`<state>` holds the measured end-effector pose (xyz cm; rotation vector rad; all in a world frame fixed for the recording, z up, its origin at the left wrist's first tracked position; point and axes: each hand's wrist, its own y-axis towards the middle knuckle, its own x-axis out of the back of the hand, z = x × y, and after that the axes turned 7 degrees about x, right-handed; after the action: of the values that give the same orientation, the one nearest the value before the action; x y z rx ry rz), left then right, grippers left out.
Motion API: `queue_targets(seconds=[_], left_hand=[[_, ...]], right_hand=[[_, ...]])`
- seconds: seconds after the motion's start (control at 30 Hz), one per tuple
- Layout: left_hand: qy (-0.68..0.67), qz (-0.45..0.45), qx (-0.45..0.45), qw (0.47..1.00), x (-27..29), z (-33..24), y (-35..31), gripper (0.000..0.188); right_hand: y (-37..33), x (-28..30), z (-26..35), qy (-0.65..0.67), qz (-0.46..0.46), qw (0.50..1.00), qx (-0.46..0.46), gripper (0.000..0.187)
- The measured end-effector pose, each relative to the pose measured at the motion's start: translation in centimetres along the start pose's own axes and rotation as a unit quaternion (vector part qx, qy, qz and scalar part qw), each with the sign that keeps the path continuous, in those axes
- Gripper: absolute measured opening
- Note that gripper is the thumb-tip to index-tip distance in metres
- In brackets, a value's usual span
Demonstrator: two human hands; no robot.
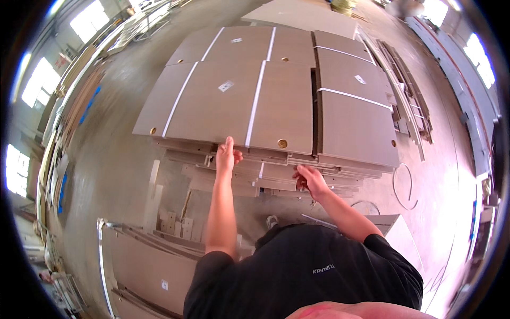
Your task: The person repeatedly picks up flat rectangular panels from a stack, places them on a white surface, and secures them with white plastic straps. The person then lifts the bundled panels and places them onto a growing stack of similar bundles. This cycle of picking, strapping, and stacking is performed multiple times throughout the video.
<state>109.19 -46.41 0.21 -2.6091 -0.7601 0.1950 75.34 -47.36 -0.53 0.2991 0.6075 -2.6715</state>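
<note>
Flat brown-grey panels strapped with white bands lie stacked in front of me; the large top panel has a round hole near its front edge and a small white label. My left hand is at that panel's front edge, thumb stretched up over the edge, the other fingers loosely bent and apart from it. Whether it touches the panel I cannot tell. Farther right and lower, my right hand is closed, fingers curled in, in front of the lower panels of the stack. What it holds, if anything, is hidden.
A second strapped panel stack adjoins on the right, past a narrow gap. Long strips lie on the floor beyond it, near a loose curved cable. More panels stand behind me at lower left. Racks of boards line the left side.
</note>
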Motion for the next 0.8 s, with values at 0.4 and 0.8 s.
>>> queue_targets(seconds=[0.4, 0.8], left_hand=[[-0.038, 0.154, 0.027, 0.987, -5.7, 10.5, -8.9, 0.021], [0.057, 0.299, -0.022, 0.952, -9.9, 21.5, -34.3, 0.02]], right_hand=[[-23.1, 20.5, -19.1, -0.386, 0.032, 0.904, -0.182, 0.037], [-29.4, 28.7, -27.1, -0.518, 0.17, 0.824, -0.157, 0.039]])
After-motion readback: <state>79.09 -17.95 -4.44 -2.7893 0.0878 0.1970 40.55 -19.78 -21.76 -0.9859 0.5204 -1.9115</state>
